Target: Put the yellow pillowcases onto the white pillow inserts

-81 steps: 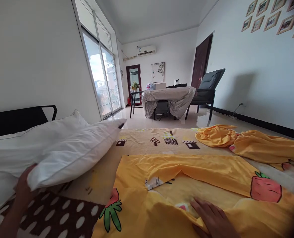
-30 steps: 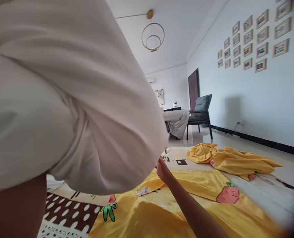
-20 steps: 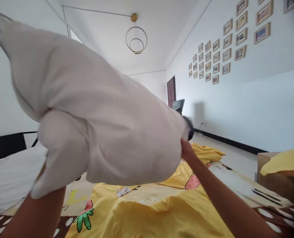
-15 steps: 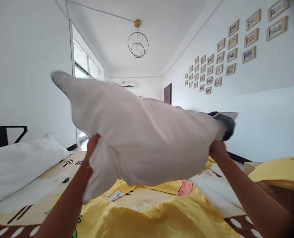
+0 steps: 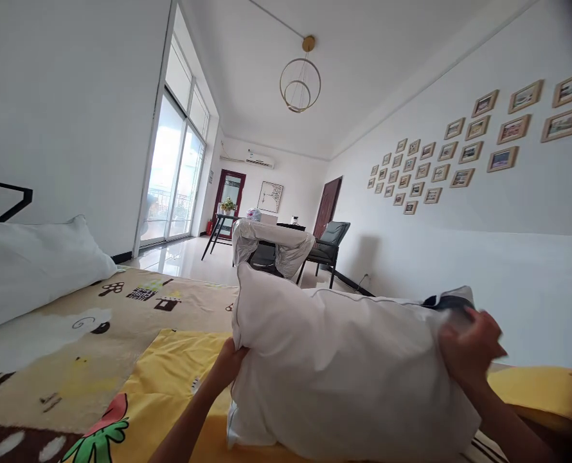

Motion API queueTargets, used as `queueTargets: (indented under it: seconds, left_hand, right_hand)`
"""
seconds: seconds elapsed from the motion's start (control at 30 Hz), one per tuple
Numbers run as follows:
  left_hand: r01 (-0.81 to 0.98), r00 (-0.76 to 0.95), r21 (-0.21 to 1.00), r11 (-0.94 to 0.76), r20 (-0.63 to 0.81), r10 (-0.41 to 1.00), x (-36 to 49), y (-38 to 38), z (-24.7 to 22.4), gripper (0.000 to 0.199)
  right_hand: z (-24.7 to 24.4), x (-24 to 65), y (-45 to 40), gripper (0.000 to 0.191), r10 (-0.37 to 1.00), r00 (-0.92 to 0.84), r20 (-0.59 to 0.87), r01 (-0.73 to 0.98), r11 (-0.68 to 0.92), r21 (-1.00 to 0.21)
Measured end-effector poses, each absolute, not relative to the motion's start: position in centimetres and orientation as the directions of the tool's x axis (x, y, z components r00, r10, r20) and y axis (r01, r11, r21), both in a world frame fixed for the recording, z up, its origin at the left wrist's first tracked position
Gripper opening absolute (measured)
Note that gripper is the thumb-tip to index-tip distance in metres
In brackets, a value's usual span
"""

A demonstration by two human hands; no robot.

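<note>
A plump white pillow point(image 5: 348, 373) with piped edges stands tilted in front of me, its lower part over yellow cloth point(image 5: 170, 379) with a printed strawberry. My left hand point(image 5: 231, 361) is closed on the pillow's left edge, the thumb on the near face. At the upper right end, my right hand point(image 5: 472, 344) is slightly blurred, its fingers closed at the pillow's corner. Right beside those fingers shows a dark patch point(image 5: 443, 302) along the top edge; I cannot make out what it is. The pillow's far side is hidden.
Another white pillow point(image 5: 40, 263) lies at left on the printed bedsheet point(image 5: 136, 321). A yellow cushion-like thing point(image 5: 546, 392) is at right. Past the bed stand a covered table point(image 5: 276, 238) and a dark chair point(image 5: 331, 241). A ring lamp point(image 5: 300, 83) hangs overhead.
The pillow has come down from mid-air and moved right, uncovering the table, chair and window doors. Both hands went with it; my right hand is now at its upper right corner. The view has tilted.
</note>
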State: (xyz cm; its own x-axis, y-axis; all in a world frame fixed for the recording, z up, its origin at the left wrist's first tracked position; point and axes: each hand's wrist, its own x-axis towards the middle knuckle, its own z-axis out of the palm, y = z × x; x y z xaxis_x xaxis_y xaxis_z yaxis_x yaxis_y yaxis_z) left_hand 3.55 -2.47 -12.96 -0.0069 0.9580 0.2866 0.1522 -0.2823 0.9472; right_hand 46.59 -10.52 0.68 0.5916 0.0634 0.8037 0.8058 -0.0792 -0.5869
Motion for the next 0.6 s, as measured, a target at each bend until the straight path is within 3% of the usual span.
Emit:
queueTargets:
  seconds: [0.03,0.1,0.17,0.2,0.33,0.43,0.5,0.6]
  left_hand:
    - [0.116,-0.002,0.952,-0.284,0.286,0.958,3.4,-2.2,-13.1,0.029]
    - [0.072,0.017,0.954,-0.292,0.292,0.956,3.3,-2.0,-13.1,0.032]
    - [0.046,0.040,0.952,-0.304,0.302,0.952,3.3,-2.1,-13.0,0.035]
    - [0.036,0.054,0.949,-0.312,0.310,0.949,3.2,-2.3,-12.9,0.036]
    - [-0.003,0.113,0.936,-0.353,0.351,0.929,2.2,-2.9,-12.0,0.033]
    - [-0.027,0.148,0.925,-0.378,0.378,0.914,0.6,-2.6,-11.4,0.033]
    - [-0.064,0.167,0.932,-0.356,0.361,0.917,-0.4,-1.9,-11.3,0.048]
    - [-0.142,0.256,0.948,-0.284,0.312,0.915,-0.9,-1.3,-11.5,0.088]
  right_hand:
    - [1.6,43.4,-9.9,0.053,0.116,0.404,0.907,0.912,0.030,-0.410]
    - [2.9,36.1,-9.0,0.053,0.208,0.065,0.976,0.967,0.229,-0.113]
    - [3.5,28.9,-8.3,0.052,0.428,-0.250,0.869,0.911,0.409,0.060]
    - [3.6,25.8,-7.8,0.057,0.510,-0.345,0.788,0.883,0.462,0.088]
    - [3.1,19.0,-5.3,0.074,0.733,-0.276,0.622,0.914,0.401,-0.067]
    - [2.2,18.8,-3.8,0.069,0.826,-0.180,0.535,0.931,0.318,-0.179]
    - [2.0,19.6,-3.5,0.056,0.822,-0.150,0.549,0.922,0.317,-0.223]
    - [2.3,20.6,-3.8,0.036,0.758,-0.134,0.638,0.853,0.416,-0.315]
